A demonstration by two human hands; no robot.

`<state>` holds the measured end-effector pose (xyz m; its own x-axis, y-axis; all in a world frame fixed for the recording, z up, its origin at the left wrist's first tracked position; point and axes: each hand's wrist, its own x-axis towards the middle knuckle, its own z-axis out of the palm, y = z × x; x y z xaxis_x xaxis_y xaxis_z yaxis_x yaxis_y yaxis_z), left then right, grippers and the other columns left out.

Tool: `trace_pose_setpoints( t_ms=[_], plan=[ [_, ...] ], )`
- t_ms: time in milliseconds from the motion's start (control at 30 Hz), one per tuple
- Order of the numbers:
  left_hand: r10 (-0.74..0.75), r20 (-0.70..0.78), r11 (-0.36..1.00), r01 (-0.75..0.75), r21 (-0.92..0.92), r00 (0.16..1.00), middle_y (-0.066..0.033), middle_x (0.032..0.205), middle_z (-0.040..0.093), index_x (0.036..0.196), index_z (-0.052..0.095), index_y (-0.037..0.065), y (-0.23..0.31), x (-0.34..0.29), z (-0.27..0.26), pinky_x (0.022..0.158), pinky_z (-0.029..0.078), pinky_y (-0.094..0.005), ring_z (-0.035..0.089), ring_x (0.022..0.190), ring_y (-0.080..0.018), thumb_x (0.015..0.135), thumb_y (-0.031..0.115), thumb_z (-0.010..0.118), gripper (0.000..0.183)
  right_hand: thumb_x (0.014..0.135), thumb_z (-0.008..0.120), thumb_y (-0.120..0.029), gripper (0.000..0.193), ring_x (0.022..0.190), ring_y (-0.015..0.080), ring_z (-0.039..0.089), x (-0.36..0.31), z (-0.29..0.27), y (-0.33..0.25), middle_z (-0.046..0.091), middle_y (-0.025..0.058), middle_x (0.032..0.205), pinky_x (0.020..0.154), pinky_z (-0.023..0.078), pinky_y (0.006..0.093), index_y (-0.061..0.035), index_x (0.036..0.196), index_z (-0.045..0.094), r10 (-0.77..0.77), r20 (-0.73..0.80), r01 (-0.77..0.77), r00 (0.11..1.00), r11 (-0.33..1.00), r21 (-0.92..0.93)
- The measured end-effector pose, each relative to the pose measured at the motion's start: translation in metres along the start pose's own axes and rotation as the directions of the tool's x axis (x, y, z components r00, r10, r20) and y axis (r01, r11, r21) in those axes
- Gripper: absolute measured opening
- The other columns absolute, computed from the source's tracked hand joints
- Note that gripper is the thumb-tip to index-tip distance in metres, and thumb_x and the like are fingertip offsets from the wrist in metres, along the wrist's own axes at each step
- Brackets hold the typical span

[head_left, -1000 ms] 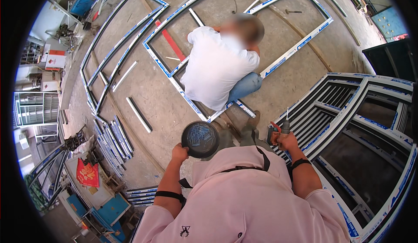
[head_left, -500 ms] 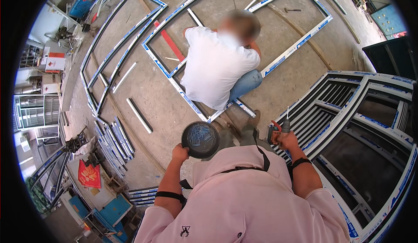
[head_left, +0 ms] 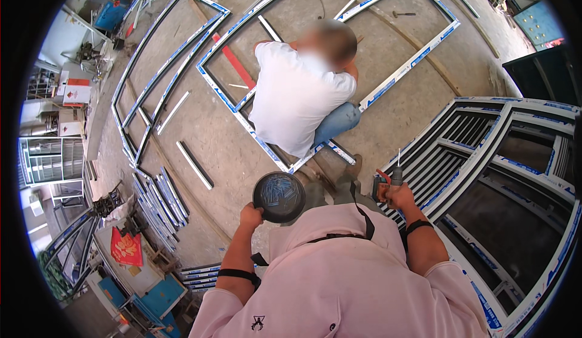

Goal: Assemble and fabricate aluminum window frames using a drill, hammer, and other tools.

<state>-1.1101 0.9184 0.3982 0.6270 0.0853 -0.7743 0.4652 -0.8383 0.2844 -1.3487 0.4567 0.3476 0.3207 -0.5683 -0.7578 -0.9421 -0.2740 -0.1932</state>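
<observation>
My left hand (head_left: 251, 214) grips the rim of a round black pan (head_left: 295, 212). Inside the pan lie many thin bluish screws (head_left: 276, 190), loosely heaped. In my right hand (head_left: 399, 197) is a cordless drill (head_left: 382, 188), red and black, its long bit pointing up and away from me. The drill is beside the stacked frames on my right. Ahead of me a person in a white shirt (head_left: 297, 96) crouches inside a large window frame (head_left: 412, 62) wrapped in blue and white film; that person's hands are mostly hidden.
Another frame (head_left: 163, 47) lies at the left on the concrete floor. Cut profile strips (head_left: 160, 202) are bundled near a cluttered workbench (head_left: 136, 265). Finished frames (head_left: 503, 174) are stacked at right. A hammer (head_left: 405, 14) and a red bar (head_left: 235, 61) lie farther off.
The view has shifted very slightly. The crouching person's head and upper body have moved a little. My hands still hold the pan and the drill in nearly the same places.
</observation>
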Motion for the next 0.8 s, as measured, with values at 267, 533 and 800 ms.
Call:
trace_pose_setpoints(
  t_ms=[267, 533, 800],
  plan=[
    [0.003, -0.001, 1.000, -0.003, 0.003, 1.000, -0.0175, 0.067, 0.066, 0.089, 0.060, -0.005, -0.002, 0.000, 0.000, 0.050, 0.052, -0.0343, 0.066, 0.052, -0.0240, 0.079, 0.012, 0.061, 0.020, 0.058, 0.076, -0.040, 0.077, 0.097, 0.0379, 0.064, -0.002, 0.001, 0.000, 0.064, 0.0281, 0.102, 0.082, 0.051, 0.0399, 0.0109, 0.109, 0.051, -0.006, -0.002, 0.006, 1.000, 1.000, 0.001],
    [0.016, -0.014, 1.000, -0.016, 0.005, 1.000, -0.0179, 0.066, 0.066, 0.088, 0.060, -0.005, -0.003, -0.002, 0.001, 0.051, 0.052, -0.0349, 0.066, 0.052, -0.0245, 0.078, 0.012, 0.061, 0.020, 0.057, 0.077, -0.041, 0.076, 0.094, 0.0375, 0.066, -0.005, 0.000, 0.000, 0.065, 0.0276, 0.098, 0.080, 0.052, 0.0391, 0.0114, 0.106, 0.052, 0.006, -0.008, -0.006, 1.000, 1.000, -0.012],
    [0.023, -0.003, 1.000, -0.023, 0.004, 1.000, -0.0183, 0.066, 0.065, 0.088, 0.060, -0.004, -0.011, 0.002, 0.002, 0.051, 0.053, -0.0351, 0.066, 0.051, -0.0249, 0.078, 0.013, 0.061, 0.020, 0.059, 0.076, -0.038, 0.074, 0.097, 0.0372, 0.065, -0.002, 0.004, 0.004, 0.065, 0.0271, 0.101, 0.083, 0.051, 0.0388, 0.0104, 0.109, 0.049, 0.008, 0.024, -0.008, 1.000, 1.000, -0.018]
  ],
)
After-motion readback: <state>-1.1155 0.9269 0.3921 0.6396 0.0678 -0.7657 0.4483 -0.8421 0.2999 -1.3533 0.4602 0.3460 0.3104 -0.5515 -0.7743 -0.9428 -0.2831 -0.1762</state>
